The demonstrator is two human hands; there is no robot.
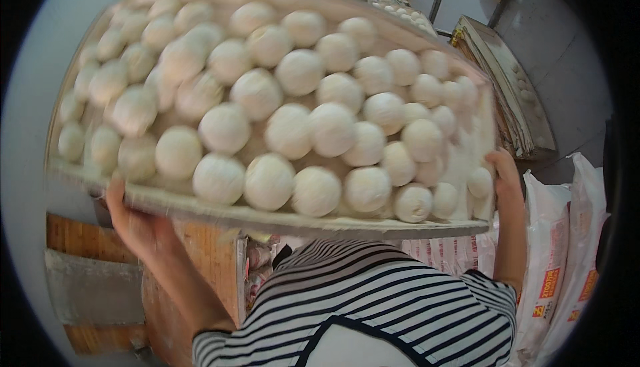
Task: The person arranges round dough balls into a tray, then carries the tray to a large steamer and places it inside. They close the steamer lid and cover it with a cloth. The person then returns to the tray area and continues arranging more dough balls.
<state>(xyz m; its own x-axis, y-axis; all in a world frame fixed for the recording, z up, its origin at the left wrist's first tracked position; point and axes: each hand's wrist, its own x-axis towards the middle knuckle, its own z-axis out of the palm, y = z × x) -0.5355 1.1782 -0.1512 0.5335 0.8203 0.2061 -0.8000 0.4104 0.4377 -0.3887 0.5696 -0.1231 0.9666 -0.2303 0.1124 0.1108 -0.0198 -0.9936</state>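
A large shallow tray spans the view in front of my chest, loaded with many round, pale dough balls. Some balls touch one another, and those at the left are blurred. My left hand grips the tray's near edge at the left, its thumb over the rim and its other fingers hidden beneath. At the right end, my right hand holds the side edge, close to a single dough ball. The tray looks tilted.
White printed sacks stand at the right. Behind them leans a stack of boards. Another tray of white balls lies beyond the far edge. Wooden surfaces are below left, beside a grey panel.
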